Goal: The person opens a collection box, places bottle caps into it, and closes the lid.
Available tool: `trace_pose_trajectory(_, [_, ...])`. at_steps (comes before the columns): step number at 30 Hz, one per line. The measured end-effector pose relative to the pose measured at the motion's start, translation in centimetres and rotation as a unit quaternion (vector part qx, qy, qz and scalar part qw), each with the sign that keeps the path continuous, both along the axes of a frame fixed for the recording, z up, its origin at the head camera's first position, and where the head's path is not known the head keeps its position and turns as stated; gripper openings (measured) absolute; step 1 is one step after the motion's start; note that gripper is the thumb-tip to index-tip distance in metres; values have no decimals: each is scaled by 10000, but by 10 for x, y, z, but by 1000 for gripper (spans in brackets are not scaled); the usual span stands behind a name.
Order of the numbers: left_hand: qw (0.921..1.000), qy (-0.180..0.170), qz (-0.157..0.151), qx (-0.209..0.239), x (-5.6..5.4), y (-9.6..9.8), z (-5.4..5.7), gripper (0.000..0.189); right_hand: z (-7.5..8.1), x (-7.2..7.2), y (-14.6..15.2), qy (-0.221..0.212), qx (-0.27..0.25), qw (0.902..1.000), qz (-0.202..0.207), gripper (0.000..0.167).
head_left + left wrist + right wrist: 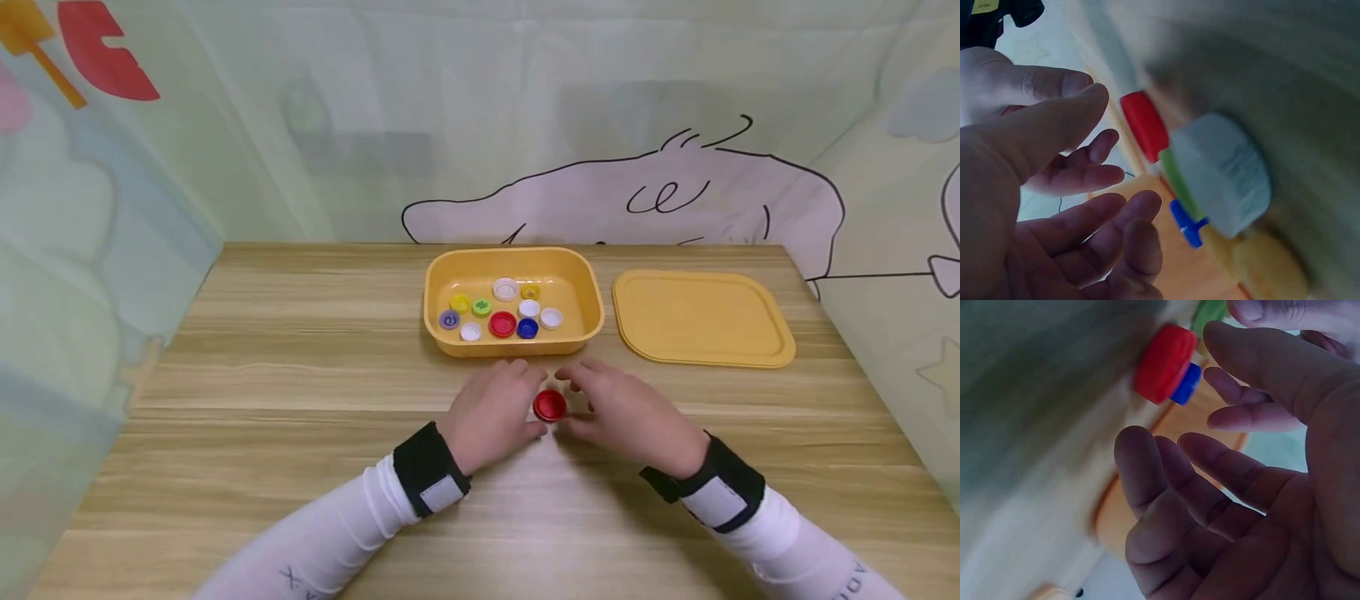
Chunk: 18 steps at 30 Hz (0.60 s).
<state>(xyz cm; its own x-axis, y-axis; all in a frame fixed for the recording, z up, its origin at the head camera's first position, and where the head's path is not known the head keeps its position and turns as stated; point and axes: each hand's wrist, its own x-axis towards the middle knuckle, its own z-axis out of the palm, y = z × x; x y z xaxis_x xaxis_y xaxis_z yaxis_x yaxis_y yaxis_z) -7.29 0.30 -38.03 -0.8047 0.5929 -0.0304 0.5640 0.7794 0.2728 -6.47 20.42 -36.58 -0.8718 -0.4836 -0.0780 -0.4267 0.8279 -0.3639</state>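
Your left hand [491,412] and right hand [626,412] rest on the wooden desk [262,375], fingers relaxed and holding nothing, flanking the round red plastic bottle cap [550,405] (just before the yellow plastic tray [442,287]). Next, I judge, pinch the cap.

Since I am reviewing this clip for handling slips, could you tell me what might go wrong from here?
The red cap lies on the table between the left hand and right hand; neither grips it, so a nudge could send it rolling. More caps crowd close by in both wrist views, so fingers might knock those. The yellow tray just beyond could get bumped.
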Motion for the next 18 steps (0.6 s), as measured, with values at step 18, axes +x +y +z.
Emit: trace_pose_trajectory(18, [9996, 163, 55, -218, -7, 14, -10, 26, -19, -4, -7, -199, -54, 9997, -95, 35])
